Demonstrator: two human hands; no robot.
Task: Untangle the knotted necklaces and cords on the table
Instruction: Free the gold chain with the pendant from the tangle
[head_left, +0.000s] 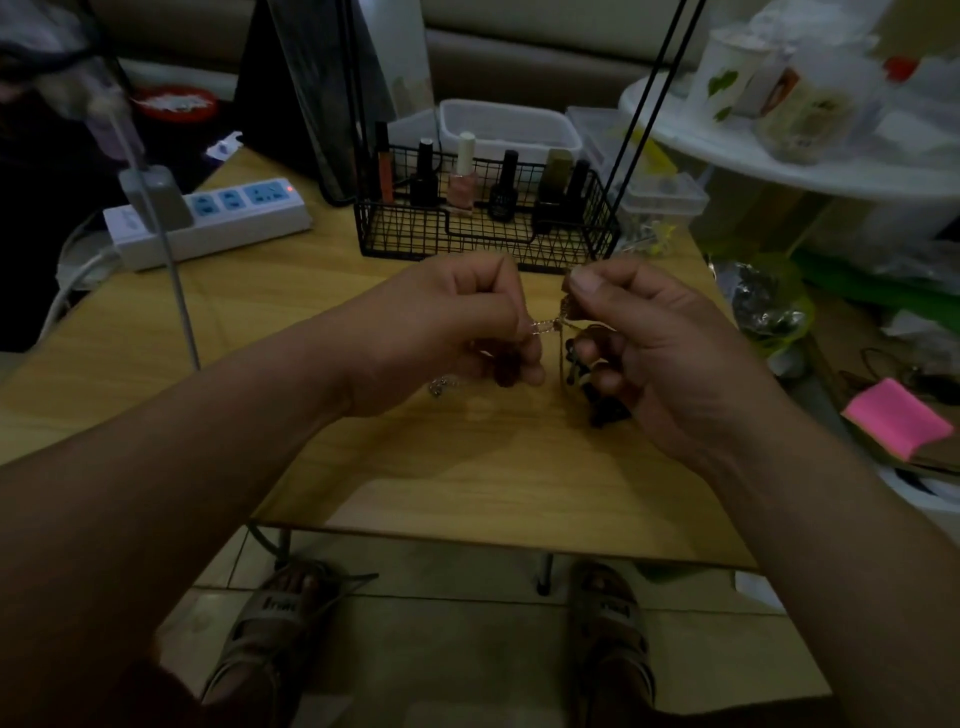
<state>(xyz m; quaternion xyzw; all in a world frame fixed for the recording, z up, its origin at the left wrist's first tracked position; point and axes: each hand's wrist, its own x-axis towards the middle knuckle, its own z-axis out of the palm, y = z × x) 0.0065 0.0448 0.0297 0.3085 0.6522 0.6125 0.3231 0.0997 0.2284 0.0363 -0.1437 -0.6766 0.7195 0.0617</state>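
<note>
Fingers (530, 364) of the left hand (452, 332) pinch the thin chain (543, 325), stretched level between them and the right hand (670, 353) gripping the knotted cords (602, 413)

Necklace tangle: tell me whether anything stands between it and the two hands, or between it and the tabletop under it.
Nothing visible does. The left hand and right hand both pinch the necklace tangle directly, above bare wood of the table. The wire basket stands behind it.
</note>
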